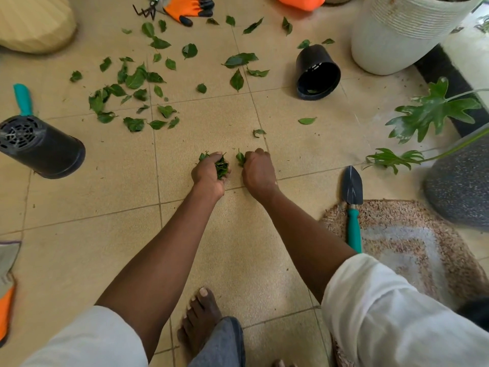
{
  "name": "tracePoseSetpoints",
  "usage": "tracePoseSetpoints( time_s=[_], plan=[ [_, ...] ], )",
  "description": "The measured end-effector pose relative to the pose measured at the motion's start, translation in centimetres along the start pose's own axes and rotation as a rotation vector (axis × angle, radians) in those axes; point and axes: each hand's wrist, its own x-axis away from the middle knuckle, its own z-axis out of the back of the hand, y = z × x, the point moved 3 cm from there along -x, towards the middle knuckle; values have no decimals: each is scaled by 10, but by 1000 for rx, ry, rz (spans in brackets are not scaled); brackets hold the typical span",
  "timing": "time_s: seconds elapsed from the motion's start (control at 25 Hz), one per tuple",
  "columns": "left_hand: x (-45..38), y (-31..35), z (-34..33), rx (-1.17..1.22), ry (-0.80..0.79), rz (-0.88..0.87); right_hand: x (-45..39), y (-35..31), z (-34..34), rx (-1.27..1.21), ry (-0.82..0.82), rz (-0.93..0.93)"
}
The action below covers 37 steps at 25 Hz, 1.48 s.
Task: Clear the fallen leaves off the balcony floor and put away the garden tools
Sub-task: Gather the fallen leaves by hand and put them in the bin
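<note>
This was a home balcony or patio given over to potted plants. The floor (111,258) was laid in beige tiles with visible grout lines, and green leaves (132,83) lay scattered across its far half. Two black plastic nursery pots (317,72) lay tipped on their sides, and a large white planter (397,35) stood at the far right. A speckled dark planter (460,186) with a lobed-leaf plant (431,112) stood at right. A trowel (352,205) lay partly on a woven doormat (412,250), and orange gardening gloves (188,9) lay far off.
</note>
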Motion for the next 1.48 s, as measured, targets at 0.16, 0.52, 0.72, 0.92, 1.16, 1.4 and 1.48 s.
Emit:
tracePoseSetpoints(
  time_s=[0.16,0.52,0.72,0.92,1.16,1.4,1.48],
  plan=[
    [2,1,-3,17,-13,4,-9,5,3,57,-10,89],
    [-5,7,-16,36,-47,8,-61,15,10,22,-19,138],
    [-10,-3,-35,14,-56,37,-40,21,11,-24,105,204],
    [-11,-16,-51,5,-104,72,-84,84,62,-198,138,-129],
    [-15,-16,-57,-12,-123,90,-112,124,81,0,-7,-160],
    [-6,-16,-54,-48,-131,74,-92,121,62,20,165,-89],
    [-1,-12,-49,-49,-122,48,-91,121,62,-7,141,-114]
  ],
)
